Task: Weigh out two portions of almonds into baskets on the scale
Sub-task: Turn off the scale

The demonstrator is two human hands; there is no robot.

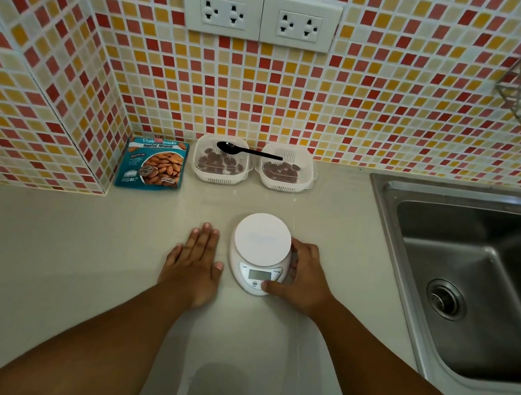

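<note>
Fingers (298, 251) of the right hand (302, 279) curl round the right side of the scale (259, 253), thumb on its near edge; its display faces near, long axis near-far. Left hand (193, 262) lies flat on the surface (68, 250), just left. Far back, two baskets (222, 161) (286, 170) hold almonds (220, 160); a spoon (246, 151) bridges them, bowl left. An almond bag (153, 164) stands left.

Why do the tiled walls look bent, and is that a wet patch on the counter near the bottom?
Head view: the wide lens bows the tiled wall and sink edges outward; the pale streak on the counter looks like glare, with a dim reflection beside it; the scale display is too washed out to read.
</note>
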